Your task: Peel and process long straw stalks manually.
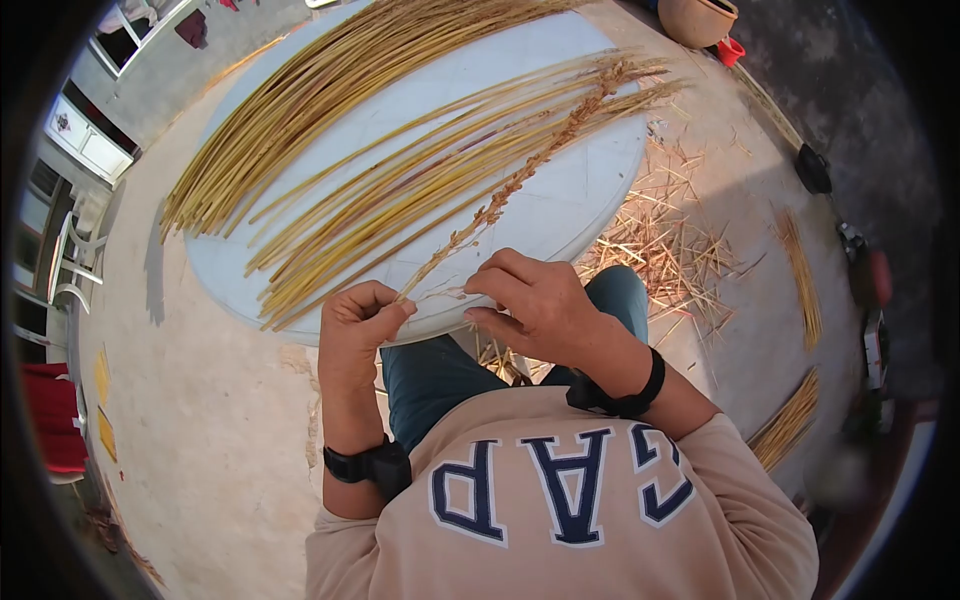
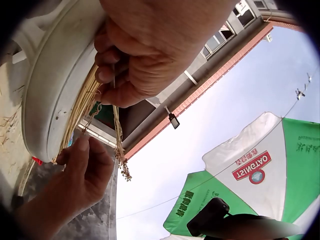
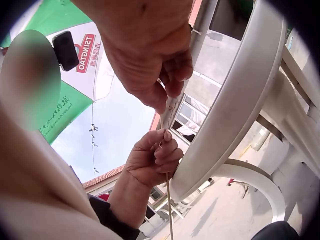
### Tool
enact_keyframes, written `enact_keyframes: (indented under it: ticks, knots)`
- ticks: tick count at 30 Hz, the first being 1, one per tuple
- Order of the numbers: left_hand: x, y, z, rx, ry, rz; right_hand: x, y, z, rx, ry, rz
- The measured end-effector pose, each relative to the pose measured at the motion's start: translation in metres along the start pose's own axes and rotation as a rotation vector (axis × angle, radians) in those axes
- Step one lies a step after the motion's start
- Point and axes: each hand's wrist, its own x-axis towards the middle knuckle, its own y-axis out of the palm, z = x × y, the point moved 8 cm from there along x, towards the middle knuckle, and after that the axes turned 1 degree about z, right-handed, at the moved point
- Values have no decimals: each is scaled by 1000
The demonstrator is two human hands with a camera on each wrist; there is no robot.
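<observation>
Partly hidden, stalk [image 1: 495,208] in left hand [image 1: 355,325].

Stalks [image 1: 300,110] on table [image 1: 222,270], chair [image 1: 80,268] left, scraps [image 1: 670,245] on floor [image 1: 220,430] right

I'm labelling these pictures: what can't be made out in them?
Head view: the far end of the large stalk bundle, cut by the top edge.
Head view: part of the held stalk, hidden by the left hand.
Left wrist view: the finer lettering on the umbrella, too small.
Right wrist view: the person's head, blurred.
</observation>
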Motion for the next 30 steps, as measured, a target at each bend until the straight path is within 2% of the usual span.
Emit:
enact_keyframes:
  ticks: [10, 13, 15, 16, 18, 23, 25, 26, 30]
  knots:
    - [0, 3, -1, 24, 10, -21, 1, 22, 0, -153, -74, -64]
    - [0, 2, -2, 32, 18, -29, 1, 16, -1, -195, -39, -118]
    - [0, -1, -3, 42, 26, -39, -1, 4, -16, -265, 89, -140]
    - [0, -2, -4, 20, 29, -28, -2, 0, -20, -267, 88, -139]
    - [-1, -3, -3, -10, 30, -25, -5, -14, -37, -78, 163, -207]
    - [2, 2, -2, 17, 42, -14, -6, -15, -14, 94, 74, -173]
    - [1, 4, -1, 19, 45, -21, -6, -3, -9, 89, 82, -45]
    - [0, 3, -2, 23, 46, -29, -5, 1, -9, 92, 81, -47]
    - [0, 3, 0, 19, 33, -22, -3, 17, -6, -94, -33, -118]
